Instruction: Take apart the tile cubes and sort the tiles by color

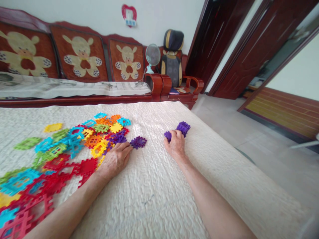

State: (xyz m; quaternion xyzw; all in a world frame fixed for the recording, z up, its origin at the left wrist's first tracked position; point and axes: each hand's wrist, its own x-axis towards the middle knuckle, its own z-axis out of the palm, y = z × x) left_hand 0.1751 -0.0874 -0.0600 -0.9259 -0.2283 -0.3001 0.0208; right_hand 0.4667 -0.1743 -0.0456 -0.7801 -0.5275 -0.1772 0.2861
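My left hand (pixel 116 160) reaches over the right edge of a pile of colourful plastic interlocking pieces. Its fingers are pressed together, with the tips at the left edge of a notched purple piece (pixel 139 142) lying on the bed-like quilted surface; its thumb is hidden. My right hand (pixel 175 145) is closed around a purple interlocking piece (pixel 167 135), which pokes out left of the fingers. Just beyond those fingers, touching or very near them, sits a small stack of purple pieces (pixel 183 127). Another purple piece (pixel 118 137) lies in the pile behind my left hand.
The cream quilted cover (pixel 149 199) spreads under everything. Red pieces (pixel 88 166), blue pieces (pixel 21 181) and green pieces (pixel 27 143) lie scattered to the left. Beyond the far edge stand a wooden sofa (pixel 159 88), a small fan (pixel 153 56) and a chair with a dark cushion (pixel 171 69).
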